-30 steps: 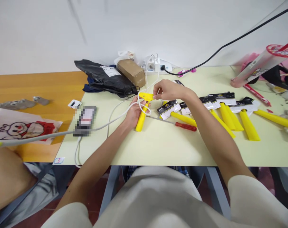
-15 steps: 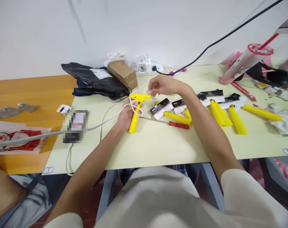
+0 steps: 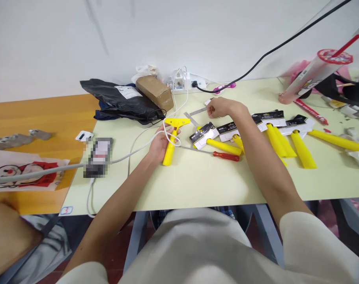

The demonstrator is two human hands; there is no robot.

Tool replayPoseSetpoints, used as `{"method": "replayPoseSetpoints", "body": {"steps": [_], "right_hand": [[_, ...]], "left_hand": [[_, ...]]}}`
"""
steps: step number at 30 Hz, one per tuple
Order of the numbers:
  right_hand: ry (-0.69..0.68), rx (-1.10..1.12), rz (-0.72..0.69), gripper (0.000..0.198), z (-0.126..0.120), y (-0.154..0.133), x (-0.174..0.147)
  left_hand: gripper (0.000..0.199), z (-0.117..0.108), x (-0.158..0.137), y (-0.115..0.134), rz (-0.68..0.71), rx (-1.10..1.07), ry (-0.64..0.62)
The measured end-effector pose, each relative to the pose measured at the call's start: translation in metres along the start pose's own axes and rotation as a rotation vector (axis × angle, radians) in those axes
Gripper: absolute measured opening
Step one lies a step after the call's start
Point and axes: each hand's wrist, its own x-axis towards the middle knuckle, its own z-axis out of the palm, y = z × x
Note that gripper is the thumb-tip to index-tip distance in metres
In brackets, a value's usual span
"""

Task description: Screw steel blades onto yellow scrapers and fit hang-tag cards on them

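Observation:
My left hand (image 3: 158, 146) is wrapped around the handle of a yellow scraper (image 3: 168, 153), its wide head pointing away from me. A white cable loop crosses the scraper. Further right and back, my right hand (image 3: 222, 107) has its fingers bent together at the end of a thin metal blade (image 3: 199, 111). A second metal strip (image 3: 193, 120) lies just below that blade. A small white piece (image 3: 208, 101) shows behind the right fingers. Close by are a carded packet (image 3: 202, 135), a yellow handle (image 3: 223, 147) and a red-handled screwdriver (image 3: 226, 156).
More yellow handles (image 3: 303, 150) and black-and-white cards lie right of my right forearm. A black plastic bag (image 3: 117, 100), a cardboard box (image 3: 156, 92) and a power strip (image 3: 182, 82) stand at the back. A pixelated device (image 3: 99, 157) and cable are left. A tall cup (image 3: 312, 79) leans right.
My right hand has moved right and back, away from the scraper's head, and the thin blade beside it now shows. The left hand keeps its hold on the scraper. The view has shifted slightly.

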Motion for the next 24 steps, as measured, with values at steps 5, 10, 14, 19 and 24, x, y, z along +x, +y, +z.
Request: {"method": "replayPoseSetpoints", "body": {"steps": [5,10,14,19,24], "right_hand": [[0.024,0.020,-0.058,0.011,-0.013,-0.021,-0.014],[0.145,0.330,-0.473,0.005,-0.018,-0.073,-0.027],[0.182,0.504,-0.612,0.008,0.002,-0.104,-0.020],[0.164,0.603,-0.622,0.009,0.020,-0.108,-0.008],[0.121,0.764,-0.531,0.016,0.022,-0.106,-0.005]], "left_hand": [[0.048,0.000,0.000,-0.002,-0.016,0.013,-0.005],[0.044,-0.002,0.002,-0.004,-0.024,0.023,-0.053],[0.043,-0.001,0.002,-0.004,-0.019,0.030,-0.062],[0.042,0.000,0.002,-0.005,-0.004,0.022,-0.081],[0.046,0.000,0.002,-0.005,0.007,-0.005,-0.101]]}}
